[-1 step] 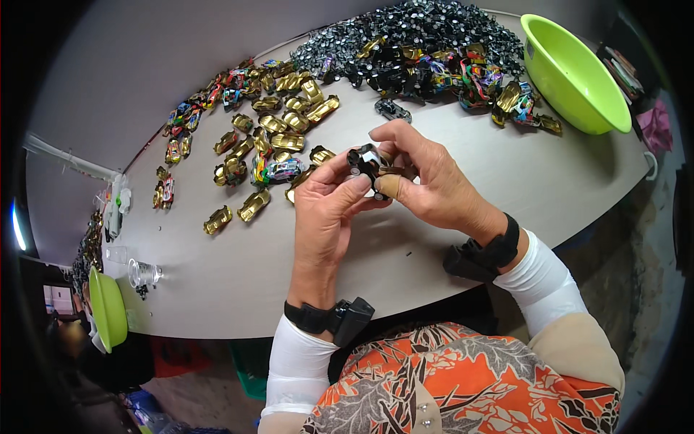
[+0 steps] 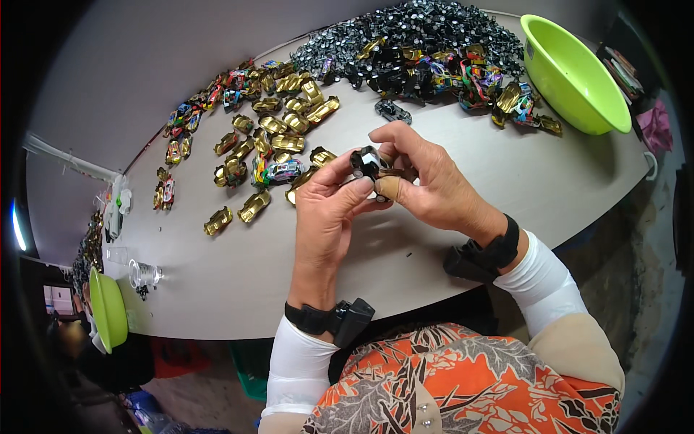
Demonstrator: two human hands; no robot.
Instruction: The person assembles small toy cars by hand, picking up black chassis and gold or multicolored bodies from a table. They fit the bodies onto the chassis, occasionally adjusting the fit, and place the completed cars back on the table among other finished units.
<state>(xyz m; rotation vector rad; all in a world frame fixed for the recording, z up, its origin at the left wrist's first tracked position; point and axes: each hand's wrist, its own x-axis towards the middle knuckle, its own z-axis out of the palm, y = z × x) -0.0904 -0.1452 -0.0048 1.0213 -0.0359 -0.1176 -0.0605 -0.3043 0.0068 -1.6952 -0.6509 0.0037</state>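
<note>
My left hand (image 2: 334,194) is closed on a small black toy car chassis (image 2: 367,163) with wheels and a pale, shiny patch on it. Thumb and fingers pinch it from the left and below. My right hand (image 2: 426,177) meets it from the other side, its thumb with a tan wrap pressed against the chassis and its index finger arched above. Between the right fingers shows a gold-brown edge, mostly hidden, that I cannot make out. Just left of my hands lie gold toy car bodies (image 2: 254,205) and a multicoloured toy car (image 2: 285,170).
A big heap of small dark chassis parts (image 2: 434,29) covers the table's (image 2: 238,289) far side. One dark toy car (image 2: 392,111) lies apart, beyond my right hand. A green basin (image 2: 578,79) stands at far right, another green basin (image 2: 108,311) at left beside a clear cup (image 2: 144,273).
The chassis has turned slightly and shifted a little to the right within my fingers. Both hands stay in nearly the same place.
</note>
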